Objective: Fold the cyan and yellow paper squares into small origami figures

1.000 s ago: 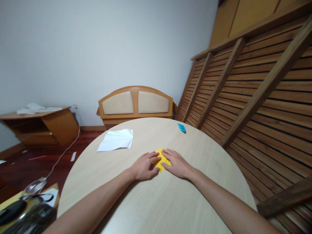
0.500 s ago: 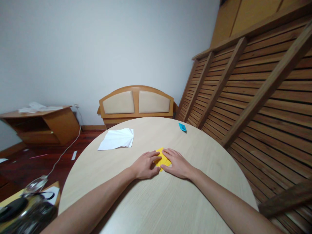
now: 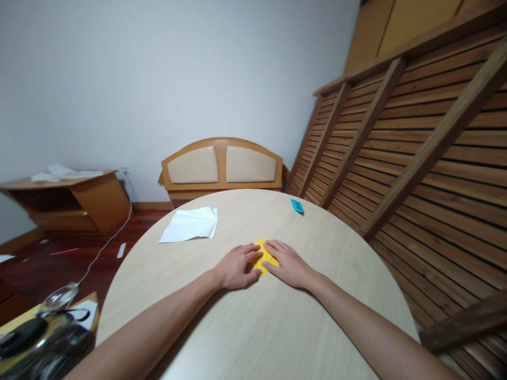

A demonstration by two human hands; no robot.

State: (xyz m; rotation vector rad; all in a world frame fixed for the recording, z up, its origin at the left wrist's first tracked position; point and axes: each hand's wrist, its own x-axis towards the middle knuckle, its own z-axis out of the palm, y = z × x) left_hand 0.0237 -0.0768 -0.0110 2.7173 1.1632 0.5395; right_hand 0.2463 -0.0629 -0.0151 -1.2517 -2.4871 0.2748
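A small folded piece of yellow paper (image 3: 263, 256) lies on the round wooden table (image 3: 245, 332), between my two hands. On its left side my left hand (image 3: 238, 266) rests with fingers spread, the fingertips and thumb touching the paper's edge. From the other side, my right hand (image 3: 291, 264) lies over the paper's right edge, fingers stretched out and thumb apart on its lower part. Both hands partly cover the paper, so its full outline is hidden.
A creased white sheet (image 3: 189, 225) lies at the table's back left, and a small folded blue paper (image 3: 297, 206) at the back right. A slatted wooden frame (image 3: 396, 153) leans along the right. A headboard (image 3: 222, 164) stands behind the table.
My right thumb has shifted slightly up on the yellow paper. My left hand has barely moved, and the paper stays in place.
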